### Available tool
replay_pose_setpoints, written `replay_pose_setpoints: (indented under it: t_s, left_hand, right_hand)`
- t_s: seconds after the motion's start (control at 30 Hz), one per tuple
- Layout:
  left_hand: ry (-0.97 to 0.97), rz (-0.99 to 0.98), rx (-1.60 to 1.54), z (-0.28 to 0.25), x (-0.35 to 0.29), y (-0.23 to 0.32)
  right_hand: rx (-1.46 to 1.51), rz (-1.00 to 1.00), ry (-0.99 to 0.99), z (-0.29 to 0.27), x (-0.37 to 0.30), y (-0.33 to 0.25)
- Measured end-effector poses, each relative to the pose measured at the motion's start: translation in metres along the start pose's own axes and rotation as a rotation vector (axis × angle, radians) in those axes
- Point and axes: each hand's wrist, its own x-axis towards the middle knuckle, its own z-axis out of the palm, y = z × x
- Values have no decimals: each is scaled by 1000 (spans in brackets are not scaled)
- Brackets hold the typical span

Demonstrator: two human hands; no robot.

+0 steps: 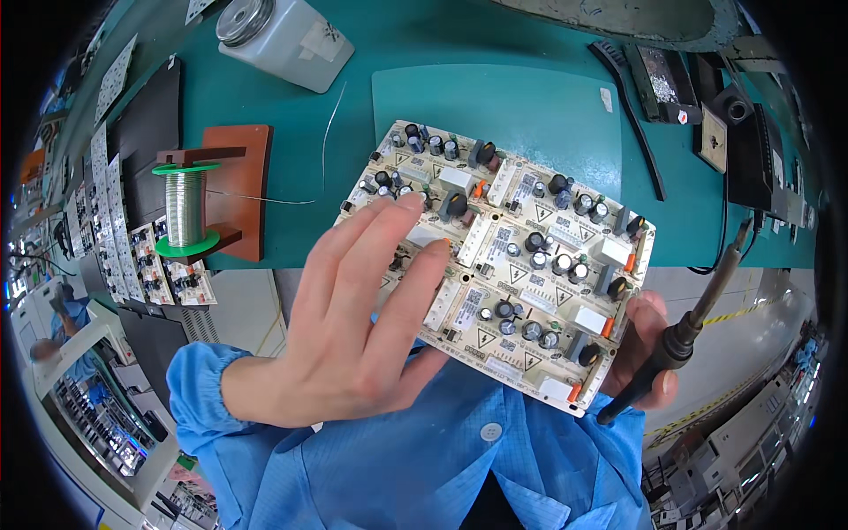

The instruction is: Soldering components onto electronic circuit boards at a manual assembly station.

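A white circuit board panel (496, 237), populated with capacitors, coils and orange parts, is held tilted in front of my chest, over the table's near edge. My left hand (344, 327) lies across its left side, fingers spread over the components and thumb at the lower edge, gripping it. At the board's right edge is my right hand (649, 336), partly hidden behind board and tool. It holds a soldering iron (676, 342) by its black handle, with the metal barrel pointing up and away to the right.
A solder wire spool (185, 208) on a brown stand is at the left, its loose wire trailing rightward. Beyond stands a whitish bottle (287, 44). A black brush (632, 119) and dark soldering equipment (755, 159) lie at right. More circuit boards (150, 265) line the left.
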Motion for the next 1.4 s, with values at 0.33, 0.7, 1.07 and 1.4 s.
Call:
replay_pose_setpoints:
  t_s: [0.33, 0.7, 1.07, 1.4]
  left_hand:
    - [143, -67, 184, 15, -12, 9]
    - [271, -260, 151, 38, -23, 27]
    - [263, -348, -64, 27, -31, 20]
    - [252, -795, -841, -59, -68, -30]
  right_hand:
    - [-366, -631, -145, 29, 25, 2]
    - [-601, -920, -170, 65, 39, -17]
    - [-550, -805, -258, 67, 33, -26]
    - [-608, -688, -215, 48, 34, -16]
